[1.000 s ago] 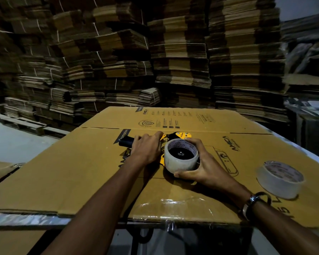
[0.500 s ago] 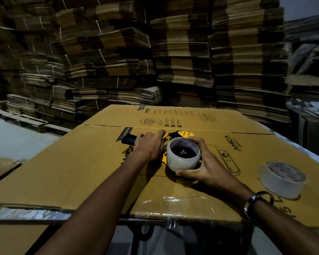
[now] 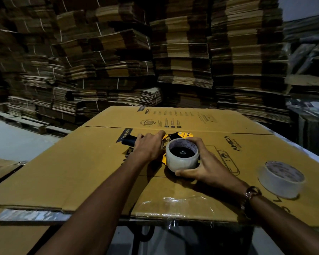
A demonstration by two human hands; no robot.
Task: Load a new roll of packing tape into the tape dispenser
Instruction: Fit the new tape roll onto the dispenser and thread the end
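Head view: little has changed over the last second, both hands stay put and the tape roll (image 3: 182,157) sits in the same spot on the tape dispenser (image 3: 180,135), so the seating step looks to be holding, not finished. The dispenser lies on its side on the cardboard-covered worktop (image 3: 81,172), its yellow frame and black handle poking out to either side of the left hand (image 3: 150,148). Left grip is curled over the handle end, pinning the dispenser down. Right hand (image 3: 208,168) wraps the roll, thumb on the near wall and fingers on the far rim, grip closed round it. The black hub shows down the core, so the roll seems pushed on or nearly so. A second roll (image 3: 282,178) lies well apart to the right. Likely next: thread the tape end.
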